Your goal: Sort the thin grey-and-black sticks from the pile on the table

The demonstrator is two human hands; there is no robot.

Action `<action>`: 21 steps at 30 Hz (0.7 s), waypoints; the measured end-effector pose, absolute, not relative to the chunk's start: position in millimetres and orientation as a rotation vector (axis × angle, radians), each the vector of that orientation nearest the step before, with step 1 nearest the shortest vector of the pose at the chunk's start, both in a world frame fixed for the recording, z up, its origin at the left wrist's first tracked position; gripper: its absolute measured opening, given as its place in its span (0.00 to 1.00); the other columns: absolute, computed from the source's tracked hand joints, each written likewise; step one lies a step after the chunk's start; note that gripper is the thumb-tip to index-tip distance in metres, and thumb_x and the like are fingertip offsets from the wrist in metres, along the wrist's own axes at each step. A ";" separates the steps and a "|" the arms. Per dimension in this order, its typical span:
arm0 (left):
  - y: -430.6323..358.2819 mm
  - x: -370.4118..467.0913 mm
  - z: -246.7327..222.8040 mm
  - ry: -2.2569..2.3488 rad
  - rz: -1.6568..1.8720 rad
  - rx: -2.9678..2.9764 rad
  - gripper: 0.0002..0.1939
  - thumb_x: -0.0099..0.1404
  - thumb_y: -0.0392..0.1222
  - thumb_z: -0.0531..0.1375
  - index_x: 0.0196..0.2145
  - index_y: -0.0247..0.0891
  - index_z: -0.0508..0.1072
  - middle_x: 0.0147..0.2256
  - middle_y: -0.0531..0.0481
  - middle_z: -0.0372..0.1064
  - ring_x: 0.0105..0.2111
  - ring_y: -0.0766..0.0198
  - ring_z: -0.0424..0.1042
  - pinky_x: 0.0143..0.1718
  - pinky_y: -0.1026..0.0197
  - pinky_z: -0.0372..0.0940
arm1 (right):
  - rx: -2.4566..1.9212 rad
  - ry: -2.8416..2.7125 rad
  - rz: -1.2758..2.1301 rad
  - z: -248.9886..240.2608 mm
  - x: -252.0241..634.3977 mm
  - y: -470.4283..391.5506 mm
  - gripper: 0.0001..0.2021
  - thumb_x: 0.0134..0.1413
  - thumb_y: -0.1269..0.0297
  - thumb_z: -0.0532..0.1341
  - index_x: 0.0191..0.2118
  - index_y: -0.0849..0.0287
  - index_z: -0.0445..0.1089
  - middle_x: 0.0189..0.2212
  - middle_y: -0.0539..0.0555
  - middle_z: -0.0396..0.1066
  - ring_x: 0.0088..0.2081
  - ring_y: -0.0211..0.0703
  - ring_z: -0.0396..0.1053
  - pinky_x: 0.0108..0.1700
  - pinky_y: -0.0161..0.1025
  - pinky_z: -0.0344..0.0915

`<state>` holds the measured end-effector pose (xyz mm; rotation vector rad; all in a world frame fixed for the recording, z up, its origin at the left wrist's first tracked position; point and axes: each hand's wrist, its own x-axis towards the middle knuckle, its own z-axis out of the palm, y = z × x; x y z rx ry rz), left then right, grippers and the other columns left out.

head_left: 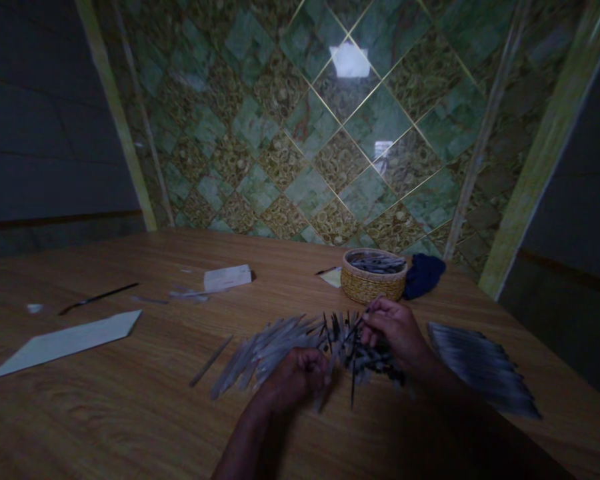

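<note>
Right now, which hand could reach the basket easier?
Probably the right hand: it rests on the sticks just in front of the basket. The left hand sits closed, nearer the body.

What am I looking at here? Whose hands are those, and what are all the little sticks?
The camera sits on a person's head and looks down, so you see their own two arms. The left hand is curled shut on a fan of thin grey strips. The right hand pinches one thin dark stick from the pile. They work on a wooden table. Behind the hands stands a small woven basket with more sticks inside, and a dark blue cloth beside it. Another stack of strips lies to the right. On the left lie a pale flat sheet and a small white block. It is dim, so details are blurry.
</note>
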<state>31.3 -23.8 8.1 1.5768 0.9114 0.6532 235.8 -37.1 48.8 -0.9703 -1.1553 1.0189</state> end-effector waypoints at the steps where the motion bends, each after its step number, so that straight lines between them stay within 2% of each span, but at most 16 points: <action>1: -23.8 31.4 7.8 0.913 0.654 1.577 0.03 0.45 0.37 0.58 0.21 0.35 0.70 0.18 0.56 0.66 0.17 0.71 0.58 0.20 0.67 0.51 | -0.971 -1.156 1.015 48.7 235.6 -36.7 0.09 0.38 0.63 0.63 0.24 0.59 0.61 0.14 0.46 0.69 0.14 0.34 0.66 0.14 0.28 0.58; 13: -21.3 29.1 7.3 0.915 0.660 1.590 0.04 0.44 0.38 0.59 0.20 0.35 0.70 0.17 0.56 0.64 0.17 0.70 0.58 0.20 0.67 0.50 | -0.965 -1.173 0.960 53.9 235.8 -34.1 0.09 0.41 0.62 0.63 0.23 0.59 0.61 0.14 0.47 0.69 0.14 0.33 0.64 0.15 0.28 0.57; 21: -23.3 29.2 9.5 0.934 0.659 1.578 0.04 0.43 0.38 0.60 0.21 0.35 0.70 0.17 0.56 0.64 0.17 0.70 0.57 0.20 0.66 0.50 | -1.012 -1.227 0.956 52.4 232.2 -32.0 0.08 0.39 0.62 0.62 0.24 0.59 0.61 0.12 0.46 0.68 0.14 0.34 0.64 0.15 0.28 0.57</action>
